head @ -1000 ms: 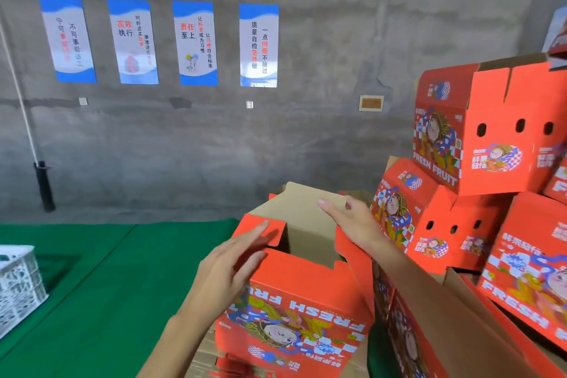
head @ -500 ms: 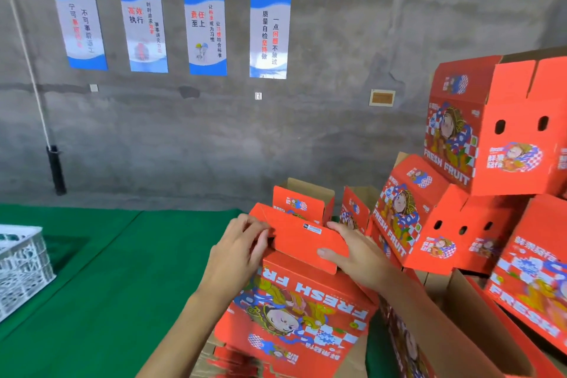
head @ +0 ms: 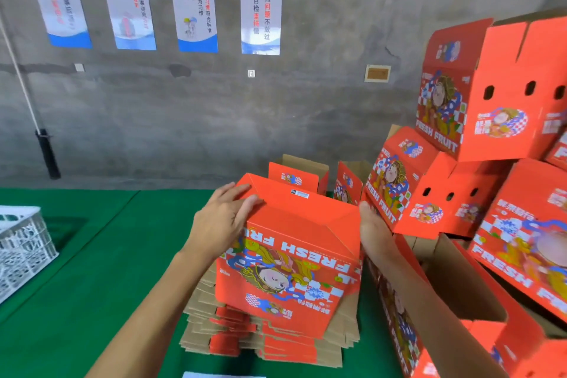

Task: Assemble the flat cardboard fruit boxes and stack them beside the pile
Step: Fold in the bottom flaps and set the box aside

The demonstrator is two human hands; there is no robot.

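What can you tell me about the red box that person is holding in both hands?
The box is red printed cardboard with an upside-down "FRESH FRUIT" and cartoon face toward the camera. Its top flaps are folded down. It stands on the flat stack. The left hand presses its left top corner; the right hand lies against its right side.

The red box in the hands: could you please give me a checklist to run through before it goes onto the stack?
1. Left hand on the red box top left corner: ok.
2. Right hand against its right side: ok.
3. Top flaps folded down: ok.
4. Bottom locked: cannot tell.
5. Box sits above the flat pile: ok.
6. Free spot on the assembled stack: cannot tell.
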